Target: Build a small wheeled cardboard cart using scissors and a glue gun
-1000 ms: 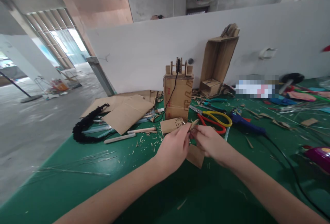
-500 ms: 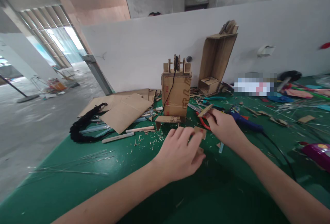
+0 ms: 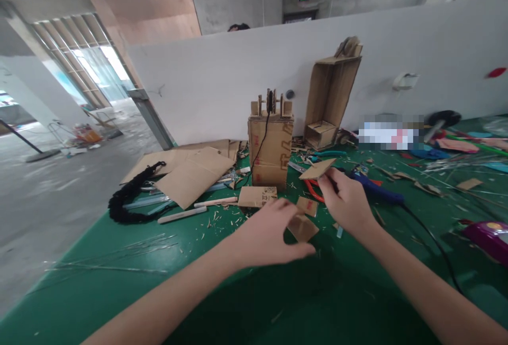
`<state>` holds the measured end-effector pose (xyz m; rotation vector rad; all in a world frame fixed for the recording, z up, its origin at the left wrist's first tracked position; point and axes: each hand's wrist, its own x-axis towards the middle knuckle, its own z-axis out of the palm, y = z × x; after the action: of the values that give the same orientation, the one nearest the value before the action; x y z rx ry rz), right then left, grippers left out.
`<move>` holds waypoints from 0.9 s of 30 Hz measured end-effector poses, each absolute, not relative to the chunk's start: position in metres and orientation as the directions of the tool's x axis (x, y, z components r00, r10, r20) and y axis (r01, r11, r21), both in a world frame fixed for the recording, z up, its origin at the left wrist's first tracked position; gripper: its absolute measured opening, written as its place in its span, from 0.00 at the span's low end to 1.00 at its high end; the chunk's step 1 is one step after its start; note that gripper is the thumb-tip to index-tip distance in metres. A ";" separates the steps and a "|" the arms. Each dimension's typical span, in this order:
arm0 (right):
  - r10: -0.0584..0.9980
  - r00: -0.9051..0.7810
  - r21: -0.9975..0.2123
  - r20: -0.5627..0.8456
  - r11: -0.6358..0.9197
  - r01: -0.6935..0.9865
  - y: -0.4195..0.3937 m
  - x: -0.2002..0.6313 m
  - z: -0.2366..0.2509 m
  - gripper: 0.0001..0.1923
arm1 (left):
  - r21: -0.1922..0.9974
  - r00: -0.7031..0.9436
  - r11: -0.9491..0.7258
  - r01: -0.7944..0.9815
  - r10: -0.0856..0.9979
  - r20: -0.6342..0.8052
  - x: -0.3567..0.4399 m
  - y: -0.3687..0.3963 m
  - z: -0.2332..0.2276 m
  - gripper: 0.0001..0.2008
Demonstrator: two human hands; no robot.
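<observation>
My right hand point(image 3: 344, 197) pinches a small flat piece of cardboard point(image 3: 316, 169) between thumb and fingers, held up over red-handled scissors point(image 3: 315, 191). My left hand point(image 3: 273, 234) is open, thumb spread away from the fingers. Its fingertips overlap the near edge of a small folded cardboard piece point(image 3: 254, 197); whether they touch it I cannot tell. Partly behind that hand lies a loose cardboard square point(image 3: 304, 228), with a smaller piece with red print point(image 3: 307, 206) just beyond. An upright cardboard box point(image 3: 270, 152) with slotted cardboard parts and a black cord on top stands behind.
A tall open cardboard box point(image 3: 333, 91) leans at the white partition point(image 3: 206, 80). Cardboard sheets point(image 3: 194, 175), a black braided coil point(image 3: 123, 202) and glue sticks point(image 3: 182, 214) lie left. At right are a blue corded tool point(image 3: 377, 189), clear rods and a purple object point(image 3: 488, 236).
My left hand's fingers have spread, uncovering the loose cardboard square. The small folded piece now shows more of its top. The piece in my right hand has turned flatter.
</observation>
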<state>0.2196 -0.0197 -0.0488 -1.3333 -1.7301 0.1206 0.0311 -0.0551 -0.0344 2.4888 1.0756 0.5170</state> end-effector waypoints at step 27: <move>0.721 -0.283 -0.234 0.633 0.527 0.817 -0.044 0.195 -0.057 0.07 | 0.920 0.162 -0.339 0.196 0.937 0.311 0.021 -0.026 -0.028 0.06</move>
<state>0.1955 -0.0442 -0.0571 -1.2443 -2.0619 -0.1755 0.0211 -0.0257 -0.0283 1.6822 1.0957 1.2359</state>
